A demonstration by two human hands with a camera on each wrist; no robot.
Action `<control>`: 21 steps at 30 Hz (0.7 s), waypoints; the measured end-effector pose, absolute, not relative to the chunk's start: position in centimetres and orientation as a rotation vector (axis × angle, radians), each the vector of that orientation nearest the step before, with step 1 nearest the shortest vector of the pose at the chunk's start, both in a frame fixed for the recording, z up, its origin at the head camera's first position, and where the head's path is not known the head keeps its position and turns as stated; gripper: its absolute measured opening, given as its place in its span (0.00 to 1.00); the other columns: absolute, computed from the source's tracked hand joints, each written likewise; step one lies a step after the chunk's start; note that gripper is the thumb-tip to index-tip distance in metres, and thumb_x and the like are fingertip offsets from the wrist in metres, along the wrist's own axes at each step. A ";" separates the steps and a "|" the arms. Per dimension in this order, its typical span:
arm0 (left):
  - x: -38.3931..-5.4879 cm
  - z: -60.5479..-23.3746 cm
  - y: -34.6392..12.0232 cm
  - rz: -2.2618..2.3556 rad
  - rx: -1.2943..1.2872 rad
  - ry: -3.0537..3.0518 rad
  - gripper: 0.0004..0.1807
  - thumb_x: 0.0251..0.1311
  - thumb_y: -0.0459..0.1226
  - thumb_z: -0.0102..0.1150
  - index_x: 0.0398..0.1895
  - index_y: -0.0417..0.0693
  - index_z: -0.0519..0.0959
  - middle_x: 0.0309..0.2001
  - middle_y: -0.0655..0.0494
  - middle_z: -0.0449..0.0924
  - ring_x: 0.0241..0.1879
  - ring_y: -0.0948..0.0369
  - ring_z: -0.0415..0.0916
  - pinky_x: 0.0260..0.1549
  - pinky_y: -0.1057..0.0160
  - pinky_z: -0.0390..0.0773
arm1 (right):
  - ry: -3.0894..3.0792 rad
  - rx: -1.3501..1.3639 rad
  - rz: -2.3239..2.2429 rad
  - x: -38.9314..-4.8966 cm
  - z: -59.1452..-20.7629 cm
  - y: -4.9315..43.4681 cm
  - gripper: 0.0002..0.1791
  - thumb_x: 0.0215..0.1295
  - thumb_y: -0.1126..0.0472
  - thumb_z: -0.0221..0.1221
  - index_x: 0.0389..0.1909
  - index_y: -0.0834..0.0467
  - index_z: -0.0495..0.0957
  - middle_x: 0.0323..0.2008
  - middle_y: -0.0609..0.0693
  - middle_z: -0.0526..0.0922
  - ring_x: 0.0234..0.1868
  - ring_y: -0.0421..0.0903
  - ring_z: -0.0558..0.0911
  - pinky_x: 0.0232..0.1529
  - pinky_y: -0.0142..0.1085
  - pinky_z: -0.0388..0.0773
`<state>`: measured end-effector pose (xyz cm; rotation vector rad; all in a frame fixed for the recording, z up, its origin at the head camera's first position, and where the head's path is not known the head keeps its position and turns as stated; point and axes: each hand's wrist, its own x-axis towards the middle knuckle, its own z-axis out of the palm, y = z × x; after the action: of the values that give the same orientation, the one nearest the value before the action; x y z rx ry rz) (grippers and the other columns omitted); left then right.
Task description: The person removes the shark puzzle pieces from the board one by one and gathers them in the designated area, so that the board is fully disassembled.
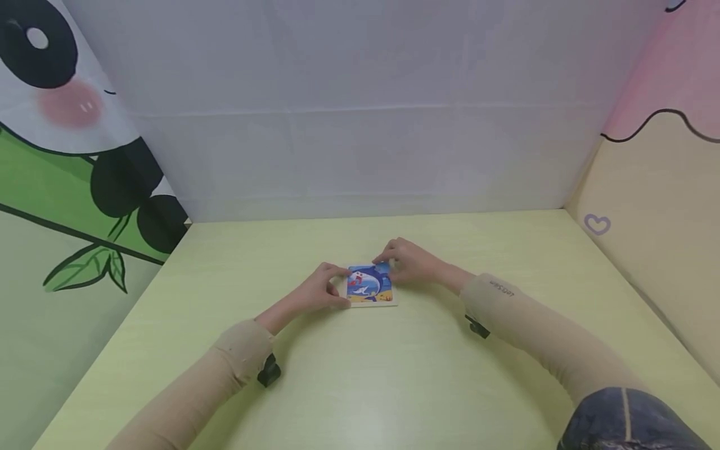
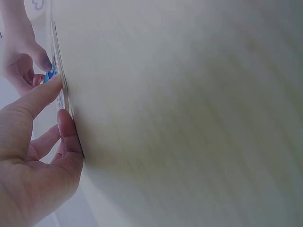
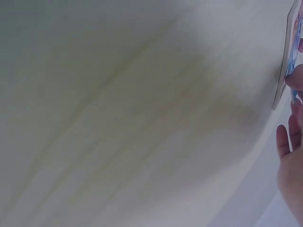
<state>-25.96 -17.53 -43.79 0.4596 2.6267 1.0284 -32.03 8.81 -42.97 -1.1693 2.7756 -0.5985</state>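
A small square picture puzzle (image 1: 365,289) in a pale frame lies flat on the table, showing a blue-and-white sea animal over yellow sand. My left hand (image 1: 317,289) holds its left side, index finger at the upper left corner and thumb at the lower left. At the upper right corner, my right hand (image 1: 413,261) pinches a blue puzzle piece (image 3: 294,94) between thumb and fingers. In the left wrist view that blue piece (image 2: 49,76) sits tilted at the board's surface. The right fingers hide part of the corner, so how far the piece is seated cannot be seen.
The pale yellow table (image 1: 360,375) extends around the puzzle to a plain whitish back wall (image 1: 360,156). Printed cartoon panels stand left (image 1: 84,262) and right (image 1: 658,206). Dark small devices sit at both sleeve cuffs. Dark blue denim (image 1: 635,419) shows at lower right.
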 end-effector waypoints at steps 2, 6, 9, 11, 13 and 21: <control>-25.9 -43.8 -17.5 1.031 0.462 2.624 0.38 0.54 0.37 0.72 0.69 0.45 0.69 0.64 0.39 0.61 0.36 0.62 0.75 0.35 0.70 0.76 | 2.762 -1.133 -0.638 -32.1 -43.1 8.9 0.23 0.59 0.61 0.65 0.57 0.50 0.82 0.50 0.51 0.80 0.52 0.46 0.75 0.55 0.41 0.74; -25.8 -43.7 -17.5 1.035 0.452 2.624 0.38 0.54 0.37 0.72 0.69 0.46 0.69 0.64 0.41 0.61 0.36 0.62 0.75 0.35 0.70 0.76 | 2.725 -1.080 -0.732 -32.2 -43.5 9.3 0.22 0.59 0.60 0.66 0.56 0.49 0.82 0.51 0.50 0.80 0.51 0.46 0.75 0.54 0.41 0.74; -25.7 -43.6 -17.5 1.041 0.455 2.622 0.38 0.54 0.37 0.72 0.69 0.45 0.70 0.64 0.40 0.61 0.36 0.62 0.74 0.34 0.70 0.75 | 2.690 -1.056 -0.810 -32.3 -43.7 9.7 0.21 0.59 0.60 0.66 0.56 0.49 0.82 0.52 0.49 0.81 0.53 0.47 0.76 0.57 0.44 0.74; -25.7 -43.5 -17.5 1.042 0.455 2.622 0.38 0.53 0.37 0.73 0.69 0.45 0.70 0.64 0.40 0.61 0.36 0.62 0.74 0.34 0.70 0.75 | 2.674 -1.030 -0.853 -32.4 -43.8 10.1 0.21 0.59 0.60 0.66 0.56 0.49 0.82 0.52 0.49 0.81 0.55 0.47 0.76 0.59 0.46 0.73; -25.6 -43.5 -17.5 1.047 0.447 2.621 0.38 0.53 0.37 0.73 0.69 0.46 0.70 0.65 0.40 0.61 0.36 0.62 0.74 0.35 0.70 0.75 | 2.673 -1.002 -0.881 -32.5 -44.0 10.7 0.21 0.59 0.60 0.66 0.56 0.49 0.82 0.53 0.48 0.81 0.55 0.47 0.76 0.60 0.46 0.73; -25.4 -43.3 -17.5 1.037 0.437 2.628 0.38 0.53 0.37 0.73 0.69 0.45 0.69 0.65 0.40 0.61 0.36 0.61 0.74 0.34 0.70 0.75 | 2.728 -0.927 -0.905 -32.4 -43.9 13.9 0.19 0.57 0.61 0.66 0.52 0.49 0.84 0.49 0.46 0.83 0.46 0.46 0.74 0.51 0.39 0.71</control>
<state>-25.40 -17.50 -43.27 0.4367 2.6275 1.0366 -32.44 13.94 -43.86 -0.9267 2.7279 -0.9053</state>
